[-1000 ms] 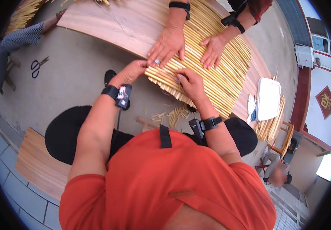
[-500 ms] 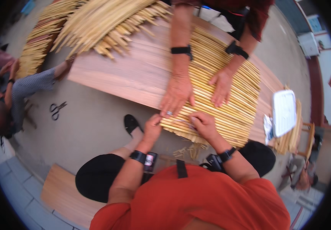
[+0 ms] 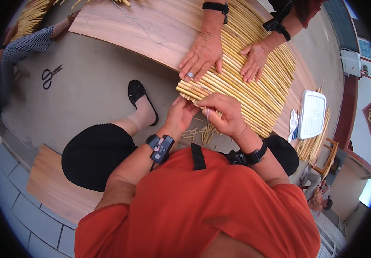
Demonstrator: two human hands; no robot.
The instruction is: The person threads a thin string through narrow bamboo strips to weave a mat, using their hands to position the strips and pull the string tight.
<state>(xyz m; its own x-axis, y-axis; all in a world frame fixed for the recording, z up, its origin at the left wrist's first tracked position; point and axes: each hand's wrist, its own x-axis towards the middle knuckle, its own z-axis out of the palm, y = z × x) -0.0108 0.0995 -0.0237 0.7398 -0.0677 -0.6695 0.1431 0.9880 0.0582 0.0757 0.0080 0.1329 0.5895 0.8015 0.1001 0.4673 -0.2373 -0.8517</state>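
Note:
A mat of pale yellow sticks [image 3: 258, 96], laid side by side, covers part of the wood-grain table and reaches its near edge. My left hand [image 3: 180, 116] grips the mat's near left corner, its fingertips partly hidden under the stick ends. Close beside it, my right hand [image 3: 225, 112] is closed in a pinch on a thin thread [image 3: 208, 112] at the mat's near edge. Across the table, a co-worker's left-side hand [image 3: 203, 56] and right-side hand [image 3: 255, 60] press flat on the sticks.
Loose thread [image 3: 147, 30] lies on the table [image 3: 121, 26]. A white plastic lid [image 3: 313, 114] rests at the right, above more sticks [image 3: 310, 148]. Scissors [image 3: 50, 77] and cut stick pieces [image 3: 207, 134] are on the floor. Another person's leg [image 3: 26, 45] shows at the left.
My hands have shifted lower, to just under the mat's near edge, and my right hand has drawn back off the top. The co-worker's hands stay flat on the sticks. The view has shifted.

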